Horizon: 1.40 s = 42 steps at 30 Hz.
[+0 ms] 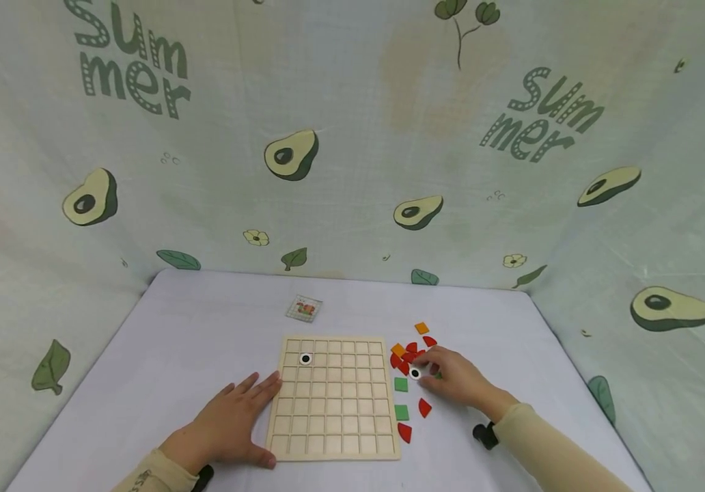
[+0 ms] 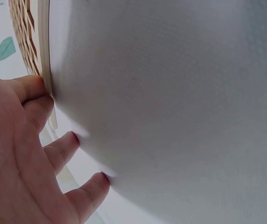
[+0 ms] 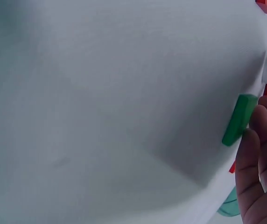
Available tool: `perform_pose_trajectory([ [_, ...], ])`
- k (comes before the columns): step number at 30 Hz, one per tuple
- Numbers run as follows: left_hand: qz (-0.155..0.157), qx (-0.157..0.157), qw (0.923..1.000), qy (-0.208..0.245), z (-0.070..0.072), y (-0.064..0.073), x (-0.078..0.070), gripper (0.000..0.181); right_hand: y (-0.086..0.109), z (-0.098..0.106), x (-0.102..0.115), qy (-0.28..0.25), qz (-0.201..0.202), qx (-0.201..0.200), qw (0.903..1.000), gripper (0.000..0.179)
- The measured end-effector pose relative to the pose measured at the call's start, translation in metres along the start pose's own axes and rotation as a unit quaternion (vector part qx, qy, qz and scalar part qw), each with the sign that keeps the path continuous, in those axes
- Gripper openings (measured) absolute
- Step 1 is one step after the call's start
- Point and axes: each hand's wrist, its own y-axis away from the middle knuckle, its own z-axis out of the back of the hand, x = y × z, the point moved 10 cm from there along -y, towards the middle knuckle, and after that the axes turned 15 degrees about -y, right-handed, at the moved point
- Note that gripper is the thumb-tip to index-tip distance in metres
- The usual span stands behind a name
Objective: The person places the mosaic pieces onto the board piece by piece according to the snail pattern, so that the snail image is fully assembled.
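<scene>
A wooden grid board (image 1: 335,398) lies flat, with one white eye tile (image 1: 306,359) in a cell near its upper left. My left hand (image 1: 232,417) rests beside the board with fingers spread, touching its left edge; the left wrist view shows the fingertips (image 2: 39,109) against the board's side. To the right of the board, my right hand (image 1: 458,377) pinches a second white tile with a black dot (image 1: 415,373) between thumb and index finger, low over the table. A green block (image 3: 240,120) sits by the other fingers in the right wrist view.
Red quarter-circle pieces (image 1: 404,432), green squares (image 1: 402,412) and orange squares (image 1: 422,328) are scattered right of the board. Behind the board lies a small picture card (image 1: 305,308). A printed cloth (image 1: 352,205) hangs around the white table (image 1: 217,307).
</scene>
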Motion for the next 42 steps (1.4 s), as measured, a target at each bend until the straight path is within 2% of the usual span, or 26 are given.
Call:
perform_pose_trajectory([
  [11,0.005,0.001,1.0,-0.003,-0.0016,0.0001,0.0,0.125,-0.0046,-0.006,0.0004,0.021,0.006,-0.013,0.9997,0.023],
  [24,-0.003,-0.005,1.0,0.005,0.0024,0.0018,-0.0016,0.124,-0.0034,-0.0031,0.0026,0.055,0.022,-0.033,0.9977,0.025],
  [42,-0.01,-0.007,0.9999,-0.01,0.0044,0.0021,-0.0031,0.125,0.0004,0.0015,0.0,0.039,0.017,-0.04,0.9983,0.027],
])
